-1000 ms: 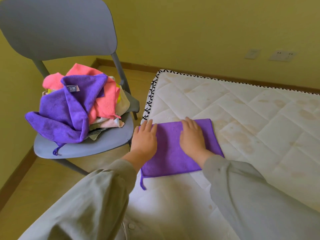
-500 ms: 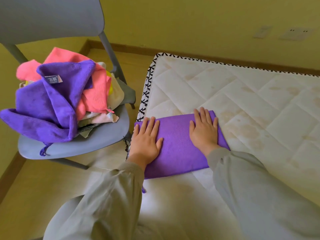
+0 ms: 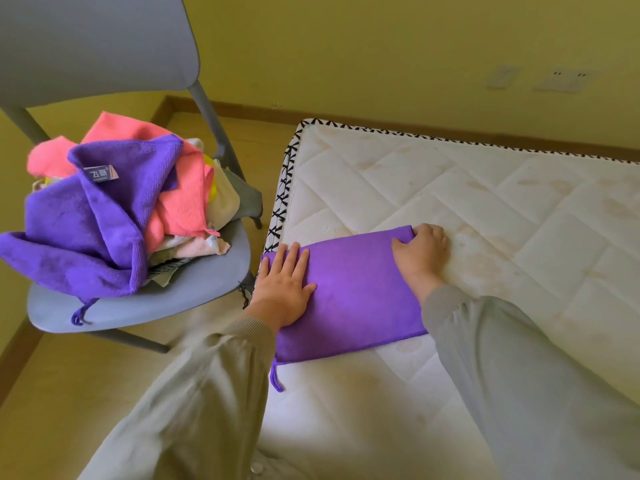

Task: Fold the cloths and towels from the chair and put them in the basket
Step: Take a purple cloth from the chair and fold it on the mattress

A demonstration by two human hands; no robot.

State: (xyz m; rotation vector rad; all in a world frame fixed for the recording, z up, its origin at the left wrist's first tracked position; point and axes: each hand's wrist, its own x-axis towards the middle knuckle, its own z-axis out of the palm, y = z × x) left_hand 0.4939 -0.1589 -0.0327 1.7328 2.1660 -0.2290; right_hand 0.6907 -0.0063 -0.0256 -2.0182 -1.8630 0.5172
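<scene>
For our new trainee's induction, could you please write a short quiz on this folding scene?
1. True or false: the left hand lies flat on the purple cloth.
2. What does the right hand grip? A) the cloth's right end B) a basket C) a pink towel
3. Fill in: the unfolded pile sits on the ____.
Key: 1 true; 2 A; 3 chair.
</scene>
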